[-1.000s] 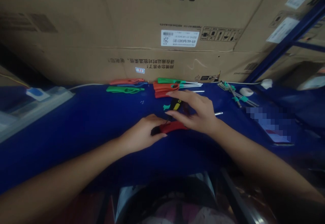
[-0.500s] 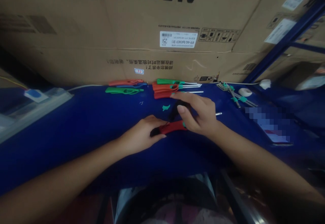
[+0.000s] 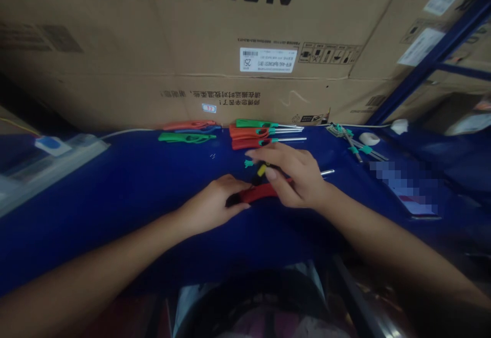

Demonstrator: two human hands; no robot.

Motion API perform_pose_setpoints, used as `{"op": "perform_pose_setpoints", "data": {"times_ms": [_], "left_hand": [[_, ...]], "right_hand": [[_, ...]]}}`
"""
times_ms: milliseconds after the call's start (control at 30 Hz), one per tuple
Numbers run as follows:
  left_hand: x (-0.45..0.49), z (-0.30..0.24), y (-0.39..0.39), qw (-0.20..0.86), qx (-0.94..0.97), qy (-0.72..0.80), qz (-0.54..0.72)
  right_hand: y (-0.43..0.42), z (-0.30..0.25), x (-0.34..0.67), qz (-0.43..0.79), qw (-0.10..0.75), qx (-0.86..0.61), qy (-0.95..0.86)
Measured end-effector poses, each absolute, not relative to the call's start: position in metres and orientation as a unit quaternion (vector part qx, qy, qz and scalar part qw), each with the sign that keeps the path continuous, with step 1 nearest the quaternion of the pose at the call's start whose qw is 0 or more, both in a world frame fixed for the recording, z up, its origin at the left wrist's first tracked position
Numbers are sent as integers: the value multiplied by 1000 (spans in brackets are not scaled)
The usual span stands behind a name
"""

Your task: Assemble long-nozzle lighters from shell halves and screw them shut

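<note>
Below the big cardboard box (image 3: pixel 192 46), on the blue table (image 3: pixel 115 184), the left hand (image 3: pixel 209 205) clamps the red lighter body (image 3: pixel 261 193) at its dark end, seemingly to steady it flat, while the right hand (image 3: pixel 299 179) pinches a small black-and-yellow piece (image 3: pixel 262 169) just above it.

The red handle (image 3: pixel 261 193) is looking like smooth, faintly glossy plastic, and its rod (image 3: pixel 327 173) is gleaming as bare metal. The desk (image 3: pixel 126 184) below the cardboard box (image 3: pixel 153 46) is wearing matt blue cloth. The box is showing dull, rough brown board; its label (image 3: pixel 268 59) is reading as white paper.
</note>
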State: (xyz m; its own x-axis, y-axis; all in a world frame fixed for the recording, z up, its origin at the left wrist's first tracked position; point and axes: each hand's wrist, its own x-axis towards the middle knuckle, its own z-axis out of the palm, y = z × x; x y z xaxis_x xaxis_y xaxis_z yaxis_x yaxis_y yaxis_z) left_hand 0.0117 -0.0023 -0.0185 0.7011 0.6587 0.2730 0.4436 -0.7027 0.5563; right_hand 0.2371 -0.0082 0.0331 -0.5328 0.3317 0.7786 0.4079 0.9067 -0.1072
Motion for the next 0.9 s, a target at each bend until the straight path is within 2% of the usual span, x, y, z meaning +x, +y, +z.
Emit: {"op": "perform_pose_setpoints", "data": {"times_ms": [133, 200, 333, 400, 467, 533, 600, 667, 733, 833, 900], "left_hand": [[12, -18, -2, 229, 896, 300, 235], [12, -18, -2, 229, 895, 305, 231], [12, -20, -1, 226, 891, 315, 235], [11, -20, -1, 225, 889, 318, 240], [11, -19, -1, 226, 888, 321, 239], [11, -19, -1, 227, 888, 322, 236], [11, -19, -1, 231, 889, 317, 235], [12, -19, -1, 233, 890, 312, 238], [12, -18, -1, 230, 889, 311, 244], [12, -17, -2, 227, 890, 309, 245], [12, -17, -1, 228, 891, 310, 239]], "right_hand": [[-11, 40, 235, 125, 420, -194, -877], [-10, 38, 234, 90, 453, -189, -867], [-9, 34, 236, -95, 493, -203, -841], [-10, 36, 236, -58, 483, -208, -849], [-11, 38, 234, 48, 465, -211, -859], [-10, 39, 233, 103, 469, -207, -852], [-8, 38, 234, 67, 497, -213, -838], [-6, 36, 235, -24, 516, -218, -828], [-6, 35, 237, -67, 496, -219, -838], [-7, 36, 236, 37, 452, -223, -863], [-8, 36, 235, 102, 453, -212, -860]]}}
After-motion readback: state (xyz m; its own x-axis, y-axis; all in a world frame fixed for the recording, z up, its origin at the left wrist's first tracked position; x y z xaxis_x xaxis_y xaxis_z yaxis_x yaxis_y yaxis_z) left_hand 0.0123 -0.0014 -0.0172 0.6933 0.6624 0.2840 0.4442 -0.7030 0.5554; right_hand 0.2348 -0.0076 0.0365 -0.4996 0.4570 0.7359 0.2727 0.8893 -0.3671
